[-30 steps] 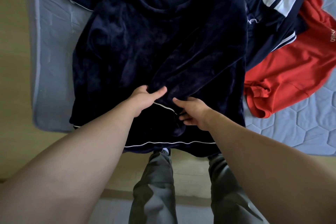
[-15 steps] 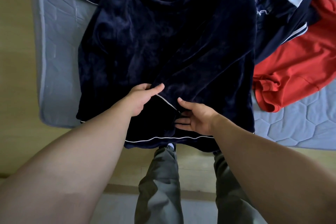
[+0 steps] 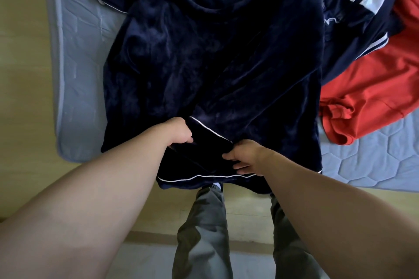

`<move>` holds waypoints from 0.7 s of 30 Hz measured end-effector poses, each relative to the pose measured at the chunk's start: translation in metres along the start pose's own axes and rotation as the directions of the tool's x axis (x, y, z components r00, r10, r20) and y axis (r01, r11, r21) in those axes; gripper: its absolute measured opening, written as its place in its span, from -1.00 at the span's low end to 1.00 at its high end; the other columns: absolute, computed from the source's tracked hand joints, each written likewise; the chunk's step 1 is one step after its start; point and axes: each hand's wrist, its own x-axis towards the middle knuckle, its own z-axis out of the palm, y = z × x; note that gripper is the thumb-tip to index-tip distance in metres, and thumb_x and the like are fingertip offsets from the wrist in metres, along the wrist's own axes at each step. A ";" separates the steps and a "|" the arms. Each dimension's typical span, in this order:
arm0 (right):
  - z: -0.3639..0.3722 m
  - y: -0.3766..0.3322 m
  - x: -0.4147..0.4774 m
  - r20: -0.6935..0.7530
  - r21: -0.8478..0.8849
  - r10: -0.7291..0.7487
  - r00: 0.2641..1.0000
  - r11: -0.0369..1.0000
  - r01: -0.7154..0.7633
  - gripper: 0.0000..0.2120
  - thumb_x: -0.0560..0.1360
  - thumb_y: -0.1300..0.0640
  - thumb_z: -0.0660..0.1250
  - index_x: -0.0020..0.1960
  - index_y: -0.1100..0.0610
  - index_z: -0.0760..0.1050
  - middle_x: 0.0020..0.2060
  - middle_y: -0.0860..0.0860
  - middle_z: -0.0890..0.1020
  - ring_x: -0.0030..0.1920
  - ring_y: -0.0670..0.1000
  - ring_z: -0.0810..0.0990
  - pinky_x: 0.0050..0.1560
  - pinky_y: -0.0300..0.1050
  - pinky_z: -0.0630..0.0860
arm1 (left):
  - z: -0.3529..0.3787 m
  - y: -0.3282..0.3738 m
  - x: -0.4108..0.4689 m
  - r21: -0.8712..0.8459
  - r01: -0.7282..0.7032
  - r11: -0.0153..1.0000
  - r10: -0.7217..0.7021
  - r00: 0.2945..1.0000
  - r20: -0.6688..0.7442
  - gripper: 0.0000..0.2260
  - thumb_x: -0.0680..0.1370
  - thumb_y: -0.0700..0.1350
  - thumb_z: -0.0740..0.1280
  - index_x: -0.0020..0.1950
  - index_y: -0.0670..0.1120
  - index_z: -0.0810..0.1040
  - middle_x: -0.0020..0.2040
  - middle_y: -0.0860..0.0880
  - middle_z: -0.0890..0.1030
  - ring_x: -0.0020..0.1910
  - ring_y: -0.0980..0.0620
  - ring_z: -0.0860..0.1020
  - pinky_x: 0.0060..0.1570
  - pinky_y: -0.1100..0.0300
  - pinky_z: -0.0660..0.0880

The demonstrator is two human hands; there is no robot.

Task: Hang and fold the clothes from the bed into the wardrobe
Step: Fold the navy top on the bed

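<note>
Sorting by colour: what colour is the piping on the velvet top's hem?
White piping, head view.

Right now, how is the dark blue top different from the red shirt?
The dark blue top lies spread out on the bed; the red shirt lies crumpled to its right. The left hand and right hand grip the blue top; no hand touches the red shirt. The blue top has thin white trim; the red shirt shows none. Both are on the bed.
</note>
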 end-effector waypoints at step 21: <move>-0.221 -0.109 -0.016 -0.189 0.933 -0.239 0.952 0.260 0.250 -0.69 0.54 -0.10 0.36 0.16 0.08 0.61 0.01 0.07 0.73 -0.01 0.14 0.72 0.09 0.13 0.63 | -0.140 0.336 -0.002 -0.192 -0.639 0.745 0.451 0.695 -0.560 -0.76 0.61 0.11 0.26 -0.10 -0.02 0.54 -0.14 0.05 0.57 -0.11 0.04 0.57 -0.14 0.19 0.48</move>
